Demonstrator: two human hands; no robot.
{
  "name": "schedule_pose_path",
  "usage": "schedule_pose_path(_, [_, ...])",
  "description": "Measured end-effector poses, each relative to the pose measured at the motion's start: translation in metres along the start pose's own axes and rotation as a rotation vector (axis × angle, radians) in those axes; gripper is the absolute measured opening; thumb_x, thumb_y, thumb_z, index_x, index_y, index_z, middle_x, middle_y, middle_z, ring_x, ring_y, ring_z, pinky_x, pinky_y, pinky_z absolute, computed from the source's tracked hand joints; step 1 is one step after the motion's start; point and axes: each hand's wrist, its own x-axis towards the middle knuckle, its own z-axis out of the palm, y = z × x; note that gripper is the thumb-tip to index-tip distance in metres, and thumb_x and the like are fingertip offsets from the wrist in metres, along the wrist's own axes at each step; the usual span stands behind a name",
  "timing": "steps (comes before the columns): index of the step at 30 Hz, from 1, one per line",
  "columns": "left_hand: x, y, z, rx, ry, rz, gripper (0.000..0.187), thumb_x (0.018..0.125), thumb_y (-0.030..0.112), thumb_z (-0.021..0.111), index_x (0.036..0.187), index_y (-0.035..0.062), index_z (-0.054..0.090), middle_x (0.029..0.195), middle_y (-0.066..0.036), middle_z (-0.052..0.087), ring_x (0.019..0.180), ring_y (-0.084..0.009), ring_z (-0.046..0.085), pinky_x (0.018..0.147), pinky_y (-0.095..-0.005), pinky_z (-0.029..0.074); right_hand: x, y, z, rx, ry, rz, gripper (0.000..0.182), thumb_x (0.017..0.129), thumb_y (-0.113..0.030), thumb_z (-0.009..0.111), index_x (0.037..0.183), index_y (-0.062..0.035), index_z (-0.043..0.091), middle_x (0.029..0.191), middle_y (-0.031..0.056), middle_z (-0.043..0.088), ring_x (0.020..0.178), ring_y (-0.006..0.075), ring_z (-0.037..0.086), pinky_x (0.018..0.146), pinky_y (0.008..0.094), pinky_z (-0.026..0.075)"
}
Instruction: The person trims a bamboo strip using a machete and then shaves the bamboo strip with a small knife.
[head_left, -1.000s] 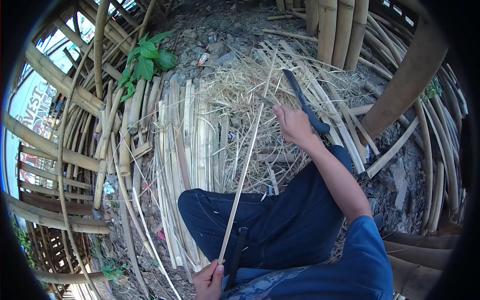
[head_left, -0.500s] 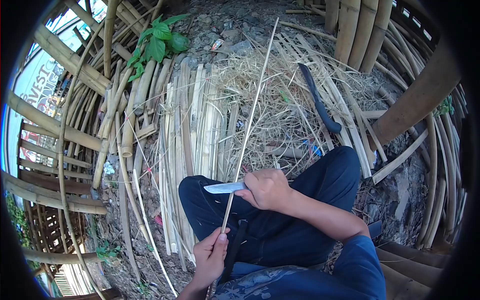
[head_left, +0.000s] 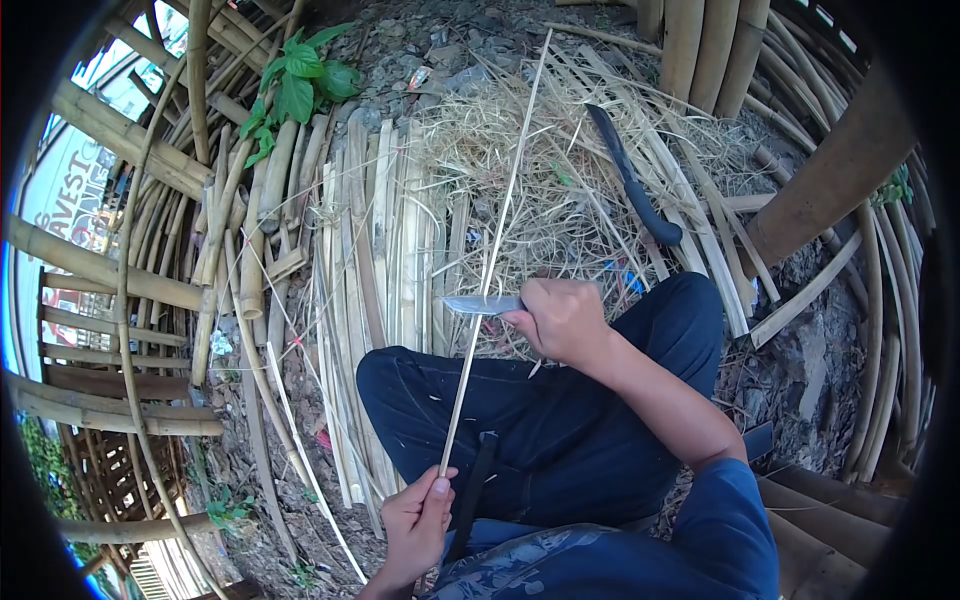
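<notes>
A long, thin bamboo strip (head_left: 516,165) slants up and away from my lap over the pile of shavings. Its near end is pinched in my left hand (head_left: 417,524), thumb on top. My right hand (head_left: 567,320) is wrapped around the handle of a knife (head_left: 482,304), and the handle is hidden in the fist. The blade points left and lies across the strip, touching it a little beyond my knees. Beyond the right hand, a machete (head_left: 622,165) with a dark blade and black handle rests on the shavings and split bamboo.
Split bamboo slats (head_left: 400,240) lie in rows left of centre. Curly bamboo shavings (head_left: 490,140) cover the ground ahead. A thick bamboo pole (head_left: 835,175) leans at the right. Bamboo poles (head_left: 130,275) form a frame at the left, near a leafy green plant (head_left: 297,85).
My right hand has slid the knife away from me, up along the bamboo strip. My left hand still grips the near end, almost in place. The view has shifted slightly.
</notes>
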Motion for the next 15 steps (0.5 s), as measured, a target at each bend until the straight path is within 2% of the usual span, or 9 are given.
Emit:
schedule_pose_path(1, [-0.003,0.000,-0.002,0.009,0.004,-0.007,0.024,0.102,0.014,0.055,0.117,-0.0031,0.065,0.069,0.004,0.052,0.055,0.0007,0.039,0.048,-0.0171,0.031,0.002,0.010,-0.003,-0.064,0.004,-0.090,0.044,0.089,-0.044,0.061,0.070,-0.0064,0.048,0.055,0.0085,0.048,0.047,0.0279,0.055,0.044,0.0385,0.043])
schedule_pose_path(5, [-0.008,-0.003,-0.009,0.050,0.026,0.011,0.023,0.102,0.013,0.055,0.115,-0.0032,0.065,0.067,0.004,0.051,0.055,0.0006,0.038,0.048,-0.0174,0.030,0.008,0.019,-0.001,-0.097,0.023,-0.182,0.046,0.090,-0.045,0.062,0.067,-0.0077,0.048,0.053,0.0075,0.051,0.045,0.0260,0.056,0.043,0.0370,0.045])
schedule_pose_path(9, [-0.014,-0.006,-0.016,0.058,0.007,0.036,0.025,0.102,0.012,0.052,0.115,-0.0073,0.061,0.068,0.002,0.049,0.053,-0.0008,0.035,0.046,-0.0186,0.027,0.014,0.024,0.002,-0.105,-0.013,-0.139,0.044,0.091,-0.043,0.061,0.069,-0.0071,0.049,0.055,0.0081,0.052,0.045,0.0268,0.056,0.042,0.0386,0.044])
schedule_pose_path(11, [-0.019,-0.003,-0.015,0.023,0.066,-0.003,0.024,0.102,0.011,0.052,0.114,-0.0078,0.061,0.068,0.002,0.049,0.053,-0.0011,0.035,0.046,-0.0189,0.027,0.017,0.028,0.004,-0.108,-0.052,-0.144,0.043,0.092,-0.041,0.060,0.070,-0.0067,0.049,0.056,0.0088,0.052,0.046,0.0279,0.055,0.043,0.0399,0.043])
schedule_pose_path(15, [-0.029,-0.007,-0.025,0.064,0.018,0.000,0.025,0.103,0.012,0.051,0.114,-0.0078,0.061,0.067,0.001,0.049,0.052,-0.0017,0.034,0.046,-0.0190,0.027,0.031,0.052,0.005,-0.191,-0.039,-0.019,0.043,0.095,-0.042,0.057,0.071,-0.0076,0.052,0.052,0.0086,0.054,0.043,0.0260,0.057,0.041,0.0387,0.044])
